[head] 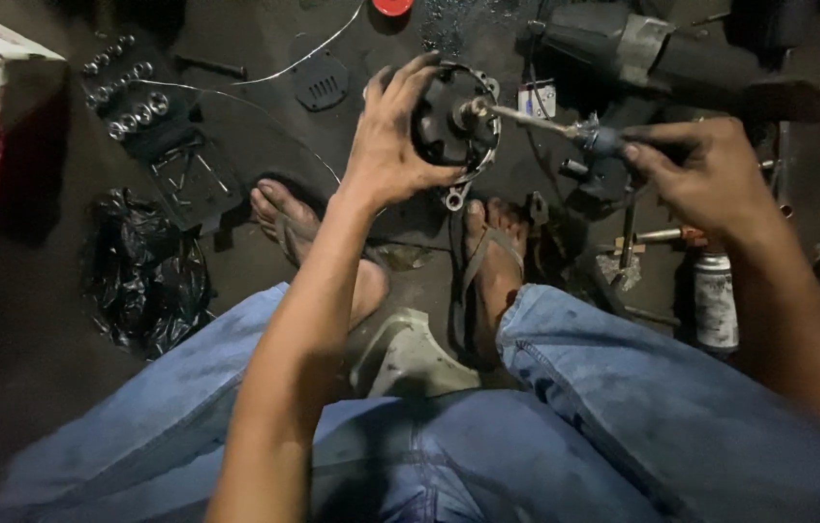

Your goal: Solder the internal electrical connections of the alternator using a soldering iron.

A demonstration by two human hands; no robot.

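Left hand: fingers wrapped round rim of housing, held above feet.
Housing: round, dark metal, bright rim, greasy.
Right hand: closed on tool; thin steel shaft meets housing hub.
Floor: dark, oily; sockets, black bag, spray can.

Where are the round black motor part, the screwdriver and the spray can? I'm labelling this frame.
round black motor part (pixel 450 121), head view, on its dark face beside the left hand's fingers.
screwdriver (pixel 536 120), head view, on the metal shaft.
spray can (pixel 716 300), head view, on its pale body.
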